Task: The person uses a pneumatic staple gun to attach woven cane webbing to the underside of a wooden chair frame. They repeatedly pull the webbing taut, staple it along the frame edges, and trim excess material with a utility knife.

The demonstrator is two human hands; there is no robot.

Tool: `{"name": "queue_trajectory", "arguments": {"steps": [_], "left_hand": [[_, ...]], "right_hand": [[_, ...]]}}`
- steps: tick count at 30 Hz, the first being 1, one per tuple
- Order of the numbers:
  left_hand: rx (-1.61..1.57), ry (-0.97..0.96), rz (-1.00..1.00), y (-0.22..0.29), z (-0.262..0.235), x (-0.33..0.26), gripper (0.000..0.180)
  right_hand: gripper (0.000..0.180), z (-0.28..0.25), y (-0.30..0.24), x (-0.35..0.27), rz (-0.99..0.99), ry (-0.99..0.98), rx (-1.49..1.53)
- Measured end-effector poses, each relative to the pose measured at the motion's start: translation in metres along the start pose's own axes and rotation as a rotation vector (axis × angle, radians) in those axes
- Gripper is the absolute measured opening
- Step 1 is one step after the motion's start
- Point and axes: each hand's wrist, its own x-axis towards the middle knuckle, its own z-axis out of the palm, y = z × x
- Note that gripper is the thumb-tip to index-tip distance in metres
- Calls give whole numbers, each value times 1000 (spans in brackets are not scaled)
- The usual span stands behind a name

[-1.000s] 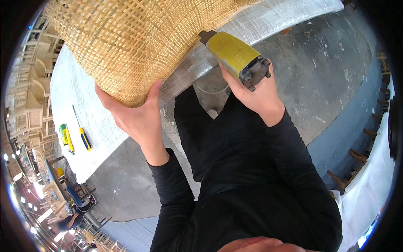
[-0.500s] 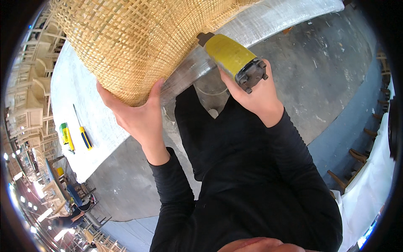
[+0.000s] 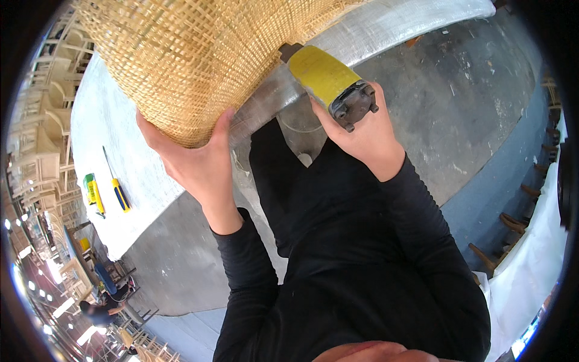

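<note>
A large, curved woven rattan piece (image 3: 181, 66) fills the upper left, resting over a plastic-covered table. My left hand (image 3: 193, 172) grips its rounded near end, thumb on the right side and fingers wrapped round the left. In my right hand (image 3: 374, 139) is a pneumatic staple gun (image 3: 322, 73) with a yellow body and a dark end cap. Its dark nose meets the right edge of the weave. My right fingers round the handle are mostly hidden under the tool.
On the white covered table (image 3: 90, 133) lie a yellow-and-blue screwdriver (image 3: 120, 195) and a green-and-yellow utility knife (image 3: 93, 194). Wooden chair frames (image 3: 51, 120) are stacked at far left. A person (image 3: 102, 312) is at lower left. Grey floor (image 3: 452, 108) spreads to the right.
The staple gun and my right hand have shifted slightly left and up in the view. My left hand has shifted slightly the same way, still gripping the weave.
</note>
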Motion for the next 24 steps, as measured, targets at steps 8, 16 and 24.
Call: {"name": "queue_trajectory", "arguments": {"steps": [8,16,24], "left_hand": [[-26,-5,52,0,1,2,125],[-24,-10,34,-3,2,-4,125],[-67,-10,36,-1,1,1,123]], "right_hand": [[74,10,8,-18,59,0,-20],[37,-4,-24,2,43,20,194],[46,8,-6,-14,68,3,1]]}}
